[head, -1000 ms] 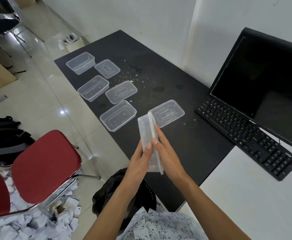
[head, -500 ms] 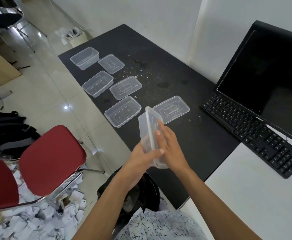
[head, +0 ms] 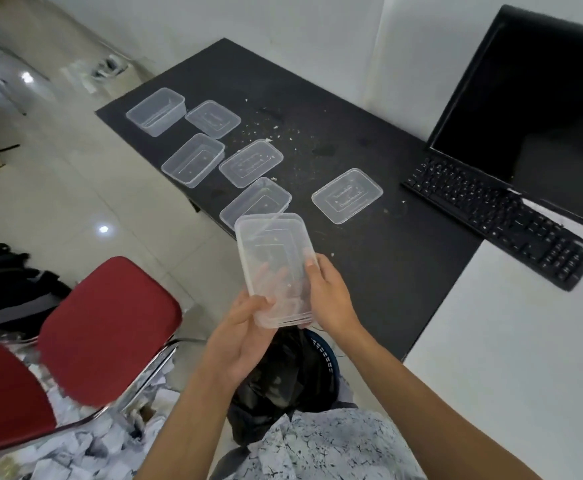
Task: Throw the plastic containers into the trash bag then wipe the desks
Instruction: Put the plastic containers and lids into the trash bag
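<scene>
Crumb-speckled black desk (head: 369, 271) carries more clear tubs (head: 193, 159) and loose lids (head: 347, 195). Off its near edge, above the black trash bag (head: 283, 375), a see-through rectangular container (head: 272, 258) with a lid against it is held tilted. The left hand (head: 245, 337) cups its near corner, thumb on top, and the right hand (head: 328, 296) grips its right side, fingers curled behind.

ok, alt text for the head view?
The left hand and right hand hold a clear plastic container over a black trash bag. Three open tubs and three lids lie on the crumb-strewn black desk; monitor and keyboard to the right, red chair left.
</scene>
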